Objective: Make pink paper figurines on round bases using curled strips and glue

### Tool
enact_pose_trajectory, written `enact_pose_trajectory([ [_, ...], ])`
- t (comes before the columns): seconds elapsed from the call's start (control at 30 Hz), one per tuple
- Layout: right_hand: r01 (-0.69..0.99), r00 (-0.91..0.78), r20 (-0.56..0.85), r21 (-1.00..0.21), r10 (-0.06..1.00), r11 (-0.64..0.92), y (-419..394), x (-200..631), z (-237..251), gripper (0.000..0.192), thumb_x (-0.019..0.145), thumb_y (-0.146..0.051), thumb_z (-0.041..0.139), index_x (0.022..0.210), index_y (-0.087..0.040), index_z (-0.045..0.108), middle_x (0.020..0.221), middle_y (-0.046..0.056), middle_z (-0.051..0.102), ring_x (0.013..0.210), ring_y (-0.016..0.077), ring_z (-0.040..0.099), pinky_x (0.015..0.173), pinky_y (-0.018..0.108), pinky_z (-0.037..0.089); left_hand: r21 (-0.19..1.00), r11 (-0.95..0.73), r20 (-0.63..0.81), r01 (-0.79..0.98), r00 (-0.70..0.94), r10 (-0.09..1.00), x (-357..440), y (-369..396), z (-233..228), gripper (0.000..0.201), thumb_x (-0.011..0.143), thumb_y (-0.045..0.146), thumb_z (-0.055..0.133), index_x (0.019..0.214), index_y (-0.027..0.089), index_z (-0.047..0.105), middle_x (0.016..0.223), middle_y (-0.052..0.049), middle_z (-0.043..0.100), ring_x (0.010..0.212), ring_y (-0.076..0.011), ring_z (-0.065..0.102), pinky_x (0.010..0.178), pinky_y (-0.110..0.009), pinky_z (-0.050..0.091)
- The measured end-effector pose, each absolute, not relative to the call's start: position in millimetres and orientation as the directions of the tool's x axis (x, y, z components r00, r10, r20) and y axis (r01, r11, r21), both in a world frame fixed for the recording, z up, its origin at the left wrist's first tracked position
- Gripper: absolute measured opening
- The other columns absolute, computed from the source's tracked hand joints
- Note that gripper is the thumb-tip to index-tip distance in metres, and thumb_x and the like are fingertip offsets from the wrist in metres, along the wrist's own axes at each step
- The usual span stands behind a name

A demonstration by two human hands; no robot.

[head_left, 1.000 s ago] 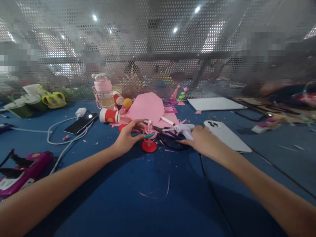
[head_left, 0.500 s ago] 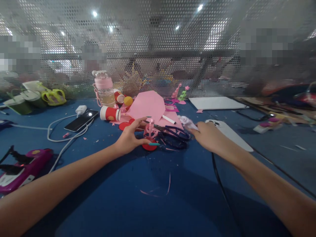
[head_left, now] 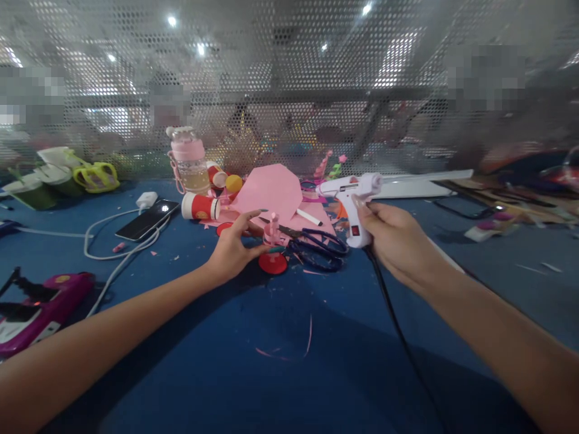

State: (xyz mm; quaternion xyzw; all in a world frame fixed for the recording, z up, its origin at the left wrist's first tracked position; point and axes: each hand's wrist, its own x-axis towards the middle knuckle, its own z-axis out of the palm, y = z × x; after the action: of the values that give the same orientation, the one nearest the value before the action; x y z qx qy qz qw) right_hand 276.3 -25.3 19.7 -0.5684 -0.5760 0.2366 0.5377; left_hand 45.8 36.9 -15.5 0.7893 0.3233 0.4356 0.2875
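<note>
- The right hand [head_left: 394, 241] is gripping a white glue gun [head_left: 351, 202] by its handle, fingers wrapped tight around it and holding it clear of the blue table [head_left: 289, 361], with its black cord [head_left: 398, 328] trailing down from below the palm.
- The gun's long axis is lying roughly level, its nozzle pointing left, away from the right knuckles and toward the left hand.
- The left hand [head_left: 233, 244] is resting on the table with fingers loosely spread; its fingertips [head_left: 253, 216] are lying just beside, perhaps touching, a small pink paper figure [head_left: 272, 232] standing upright on a red disc [head_left: 272, 263].
- That figure is sitting just right of the left fingertips and down-left of the nozzle, so the left hand is much the nearer one.
- Dark-handled scissors [head_left: 319, 247] are lying between the figure and the right hand, below the gun.
- Beyond the left fingers, a sheet of pink paper [head_left: 271, 193] is leaning up, with a red paper cup [head_left: 199, 207] on its side farther left.
</note>
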Motion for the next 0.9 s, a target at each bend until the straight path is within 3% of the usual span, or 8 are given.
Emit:
enact_pose_trajectory([
  [0.1, 0.055, 0.231, 0.155, -0.988, 0.961, 0.146, -26, 270, 27, 0.017, 0.076, -0.029, 0.046, 0.081, -0.016, 0.056, 0.074, 0.008, 0.061, 0.064, 0.0164, 0.055, 0.056, 0.029, 0.043, 0.746, -0.613, 0.491, 0.260, 0.408, 0.770, 46, 37, -15, 0.060, 0.060, 0.023, 0.072, 0.114, 0.016, 0.045, 0.078, -0.001, 0.062, 0.077, -0.0138, 0.059, 0.079, -0.032, 0.046],
  [0.2, -0.068, 0.190, 0.054, -0.995, 0.980, 0.068, -30, 265, 35, 0.017, 0.077, -0.025, 0.045, 0.082, -0.015, 0.058, 0.083, 0.010, 0.063, 0.061, 0.0145, 0.054, 0.056, 0.028, 0.043, 0.750, -0.621, 0.502, 0.230, 0.413, 0.760, 46, 36, -14, 0.057, 0.063, 0.021, 0.069, 0.113, 0.017, 0.045, 0.079, -0.001, 0.063, 0.077, -0.0131, 0.059, 0.079, -0.031, 0.047],
  [0.3, -0.066, 0.105, 0.031, -0.997, 0.994, 0.038, -33, 267, 37, 0.024, 0.080, -0.026, 0.039, 0.084, -0.013, 0.059, 0.083, 0.009, 0.063, 0.053, 0.0118, 0.049, 0.053, 0.028, 0.041, 0.745, -0.631, 0.512, 0.218, 0.419, 0.750, 47, 35, -14, 0.055, 0.064, 0.021, 0.068, 0.113, 0.017, 0.044, 0.081, -0.002, 0.063, 0.077, -0.0131, 0.060, 0.076, -0.029, 0.048],
  [0.4, -0.010, 0.018, 0.027, -1.000, 0.999, 0.027, -32, 272, 33, 0.033, 0.082, -0.027, 0.030, 0.080, -0.012, 0.060, 0.059, 0.006, 0.057, 0.041, 0.0095, 0.039, 0.044, 0.028, 0.035, 0.712, -0.667, 0.546, 0.220, 0.425, 0.722, 47, 35, -14, 0.053, 0.064, 0.023, 0.069, 0.111, 0.017, 0.045, 0.081, -0.002, 0.062, 0.078, -0.0130, 0.059, 0.078, -0.029, 0.047],
  [0.5, 0.009, 0.025, 0.099, -0.995, 0.995, 0.098, -30, 274, 29, 0.027, 0.077, -0.032, 0.041, 0.072, -0.014, 0.059, 0.040, -0.001, 0.046, 0.031, 0.0067, 0.031, 0.037, 0.025, 0.026, 0.668, -0.708, 0.579, 0.230, 0.437, 0.688, 46, 37, -16, 0.053, 0.064, 0.025, 0.069, 0.111, 0.017, 0.045, 0.080, -0.001, 0.061, 0.079, -0.0135, 0.058, 0.080, -0.032, 0.046],
  [0.57, 0.042, 0.075, 0.167, -0.985, 0.983, 0.165, -31, 273, 29, 0.019, 0.070, -0.033, 0.053, 0.066, -0.016, 0.058, 0.036, -0.004, 0.044, 0.029, 0.0060, 0.033, 0.033, 0.023, 0.024, 0.649, -0.713, 0.580, 0.266, 0.434, 0.690, 46, 39, -17, 0.055, 0.063, 0.026, 0.070, 0.111, 0.018, 0.045, 0.086, -0.003, 0.060, 0.082, -0.0158, 0.058, 0.080, -0.035, 0.046],
  [0.73, 0.020, 0.090, 0.192, -0.981, 0.977, 0.191, -36, 268, 28, 0.018, 0.068, -0.034, 0.059, 0.065, -0.016, 0.059, 0.038, -0.004, 0.049, 0.027, 0.0058, 0.037, 0.029, 0.020, 0.028, 0.649, -0.722, 0.563, 0.239, 0.489, 0.667, 47, 42, -18, 0.067, 0.061, 0.024, 0.071, 0.120, 0.020, 0.039, 0.110, -0.010, 0.054, 0.105, -0.0229, 0.050, 0.088, -0.041, 0.042],
  [0.9, 0.023, 0.039, 0.171, -0.985, 0.985, 0.170, -36, 267, 25, 0.020, 0.065, -0.035, 0.061, 0.068, -0.015, 0.060, 0.048, -0.002, 0.056, 0.025, 0.0046, 0.039, 0.023, 0.018, 0.030, 0.681, -0.710, 0.552, 0.176, 0.514, 0.657, 49, 42, -16, 0.059, 0.066, 0.022, 0.067, 0.119, 0.021, 0.040, 0.093, -0.004, 0.059, 0.091, -0.0177, 0.056, 0.087, -0.038, 0.044],
])
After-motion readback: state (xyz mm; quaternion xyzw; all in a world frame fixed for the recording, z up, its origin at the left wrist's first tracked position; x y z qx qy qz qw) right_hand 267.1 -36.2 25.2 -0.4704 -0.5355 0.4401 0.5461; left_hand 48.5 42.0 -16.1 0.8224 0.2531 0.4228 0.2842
